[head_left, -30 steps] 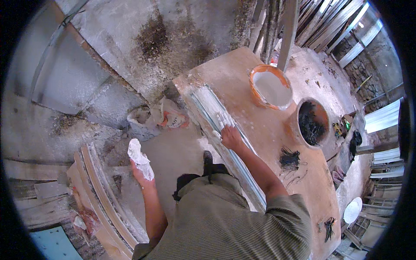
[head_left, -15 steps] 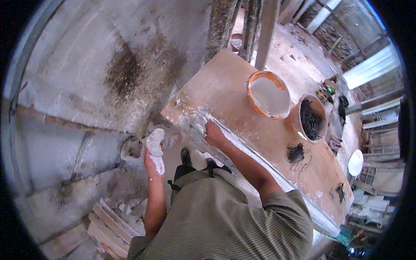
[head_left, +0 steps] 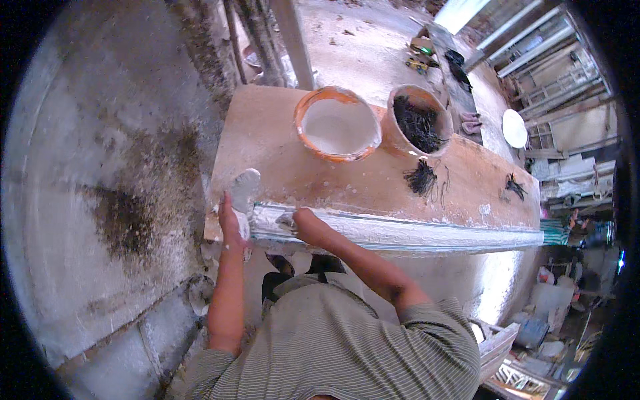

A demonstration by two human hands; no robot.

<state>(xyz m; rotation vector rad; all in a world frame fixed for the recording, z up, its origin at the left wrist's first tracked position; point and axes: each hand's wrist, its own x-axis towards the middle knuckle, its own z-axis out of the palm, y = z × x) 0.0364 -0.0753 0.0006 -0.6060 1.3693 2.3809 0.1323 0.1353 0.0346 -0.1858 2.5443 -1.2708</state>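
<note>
My left hand (head_left: 231, 223) is closed around a whitish lump of wet plaster (head_left: 246, 185), held above the left end of the table; white paste coats its palm. My right hand (head_left: 308, 227) is closed on a small putty knife (head_left: 286, 219), partly hidden by the fingers. Its blade lies over a long white plaster strip (head_left: 407, 231) with green edges, which runs along the table's near side. Both hands are close to the strip's left end.
On the wooden table (head_left: 267, 133) stand an orange-rimmed bucket (head_left: 301, 133) of whitish liquid and a bucket (head_left: 443, 123) of black fibres. Black fibre bundles (head_left: 421, 179) lie to the right. Wooden posts (head_left: 291, 43) rise behind; a stained wall panel (head_left: 80, 153) is at left.
My view has turned right, so the table now lies nearly level across it. My left hand has brought the plaster lump over the table's left end; the right hand stays at the strip.
</note>
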